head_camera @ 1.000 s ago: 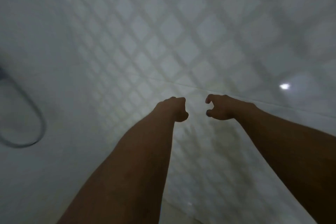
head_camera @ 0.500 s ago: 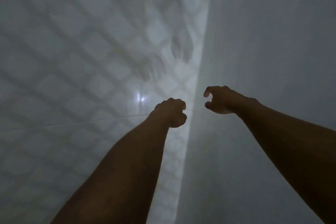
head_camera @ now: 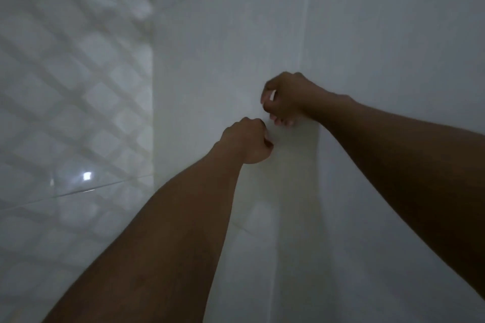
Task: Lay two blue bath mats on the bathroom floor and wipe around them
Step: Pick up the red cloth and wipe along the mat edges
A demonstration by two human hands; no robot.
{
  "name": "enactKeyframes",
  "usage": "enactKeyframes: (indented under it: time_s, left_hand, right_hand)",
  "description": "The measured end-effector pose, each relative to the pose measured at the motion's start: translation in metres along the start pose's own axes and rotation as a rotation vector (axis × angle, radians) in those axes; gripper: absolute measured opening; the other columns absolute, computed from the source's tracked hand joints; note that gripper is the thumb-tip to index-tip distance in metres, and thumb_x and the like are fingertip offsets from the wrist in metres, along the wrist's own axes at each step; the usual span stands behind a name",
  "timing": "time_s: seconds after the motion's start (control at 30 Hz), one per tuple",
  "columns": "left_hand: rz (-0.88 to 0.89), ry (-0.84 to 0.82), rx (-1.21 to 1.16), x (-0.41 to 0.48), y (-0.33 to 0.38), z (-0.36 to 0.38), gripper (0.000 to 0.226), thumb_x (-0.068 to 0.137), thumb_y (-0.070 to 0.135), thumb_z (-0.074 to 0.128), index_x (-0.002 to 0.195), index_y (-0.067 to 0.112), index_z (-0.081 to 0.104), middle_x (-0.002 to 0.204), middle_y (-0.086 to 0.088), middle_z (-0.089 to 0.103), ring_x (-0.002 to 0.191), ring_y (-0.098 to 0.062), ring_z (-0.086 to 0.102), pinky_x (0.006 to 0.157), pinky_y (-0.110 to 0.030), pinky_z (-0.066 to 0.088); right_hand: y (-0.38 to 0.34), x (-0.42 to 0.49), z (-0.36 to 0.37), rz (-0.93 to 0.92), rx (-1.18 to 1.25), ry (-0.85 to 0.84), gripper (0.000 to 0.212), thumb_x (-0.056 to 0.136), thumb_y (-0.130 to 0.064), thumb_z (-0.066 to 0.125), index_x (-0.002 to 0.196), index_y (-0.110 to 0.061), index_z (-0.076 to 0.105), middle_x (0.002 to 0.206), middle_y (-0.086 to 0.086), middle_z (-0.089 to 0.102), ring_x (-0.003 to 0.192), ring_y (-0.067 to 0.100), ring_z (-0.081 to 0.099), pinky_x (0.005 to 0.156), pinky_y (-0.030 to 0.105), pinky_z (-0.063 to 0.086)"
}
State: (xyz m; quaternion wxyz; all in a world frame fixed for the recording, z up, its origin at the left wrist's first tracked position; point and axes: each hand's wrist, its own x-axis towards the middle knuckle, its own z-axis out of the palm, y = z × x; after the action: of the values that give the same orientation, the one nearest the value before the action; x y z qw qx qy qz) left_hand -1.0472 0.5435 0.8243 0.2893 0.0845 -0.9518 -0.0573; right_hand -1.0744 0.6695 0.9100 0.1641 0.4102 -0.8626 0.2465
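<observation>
The room is dim and tiled in white. On the left, a glossy wall (head_camera: 65,86) carries a soft lattice of pale diamonds and grey bars, with a small bright glint (head_camera: 87,176) low on it and a thin joint line running just beneath. That wall ends at an upright corner. Next comes a plain middle wall (head_camera: 223,47), crossed near the top by a slanting joint.

Both bare forearms rise from the bottom edge and the right edge towards this middle wall. The left hand (head_camera: 249,143) is balled into a fist, knuckles up, with nothing showing in it. The right hand (head_camera: 287,98) sits just above and to the right of it, close but apart. Its fingers are curled and its thumb is near the forefinger; whether they pinch anything I cannot tell. It lies over a second upright seam, beyond which a plain right wall (head_camera: 406,34) fills the rest.

The mats do not show from here, nor does the floor. The light is low and the edges are blurred. Both arms are cut off at the frame.
</observation>
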Motion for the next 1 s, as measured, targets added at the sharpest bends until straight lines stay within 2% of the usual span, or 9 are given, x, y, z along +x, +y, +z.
enactKeyframes:
  time_s: [0.17, 0.3, 0.5, 0.73, 0.87, 1.0]
  left_hand:
    - [0.072, 0.119, -0.025, 0.009, 0.053, -0.020, 0.028, 0.084, 0.046, 0.059, 0.074, 0.023, 0.047, 0.084, -0.001, 0.055, 0.078, -0.025, 0.056, 0.071, -0.032, 0.044]
    - [0.135, 0.209, -0.040, 0.012, 0.086, -0.037, 0.033, 0.087, 0.045, 0.057, 0.065, 0.026, 0.041, 0.072, 0.003, 0.052, 0.068, -0.022, 0.054, 0.064, -0.030, 0.040]
    - [0.206, 0.257, -0.038, 0.001, 0.123, -0.050, 0.033, 0.089, 0.040, 0.057, 0.062, 0.024, 0.048, 0.066, 0.002, 0.056, 0.061, -0.021, 0.056, 0.060, -0.028, 0.041]
    - [0.322, 0.275, -0.074, -0.018, 0.158, -0.048, 0.034, 0.090, 0.043, 0.055, 0.066, 0.019, 0.055, 0.061, 0.003, 0.052, 0.055, -0.017, 0.049, 0.059, -0.028, 0.038]
    - [0.407, 0.212, -0.134, -0.046, 0.169, -0.025, 0.032, 0.092, 0.041, 0.053, 0.067, 0.021, 0.053, 0.061, 0.006, 0.048, 0.053, -0.014, 0.044, 0.058, -0.027, 0.034]
    - [0.489, 0.104, -0.203, -0.081, 0.185, -0.002, 0.026, 0.089, 0.038, 0.053, 0.071, 0.020, 0.056, 0.067, 0.002, 0.054, 0.063, -0.024, 0.054, 0.062, -0.029, 0.039]
  right_hand:
    - [0.007, -0.033, -0.060, 0.010, -0.032, 0.065, 0.021, 0.090, -0.013, 0.049, 0.091, -0.007, 0.069, 0.073, 0.015, 0.075, 0.066, 0.031, 0.075, 0.057, 0.041, 0.064]
    - [0.016, -0.055, -0.100, 0.047, -0.015, 0.112, 0.017, 0.091, -0.011, 0.053, 0.093, -0.004, 0.069, 0.074, 0.015, 0.075, 0.067, 0.030, 0.076, 0.056, 0.036, 0.063]
    - [0.029, -0.089, -0.129, 0.057, -0.064, 0.156, 0.011, 0.093, -0.015, 0.061, 0.093, -0.010, 0.070, 0.074, 0.009, 0.075, 0.060, 0.016, 0.074, 0.056, 0.029, 0.061]
    - [0.043, -0.131, -0.149, 0.132, -0.084, 0.256, 0.013, 0.093, -0.015, 0.061, 0.097, -0.008, 0.071, 0.079, 0.007, 0.076, 0.064, 0.013, 0.075, 0.063, 0.032, 0.064]
    - [0.041, -0.152, -0.135, 0.132, -0.213, 0.320, 0.017, 0.091, -0.018, 0.060, 0.096, -0.012, 0.075, 0.078, 0.001, 0.074, 0.067, 0.009, 0.072, 0.073, 0.029, 0.063]
    - [0.044, -0.193, -0.129, 0.248, -0.277, 0.314, 0.018, 0.092, -0.021, 0.061, 0.097, -0.012, 0.075, 0.075, -0.006, 0.066, 0.075, 0.017, 0.070, 0.080, 0.036, 0.060]
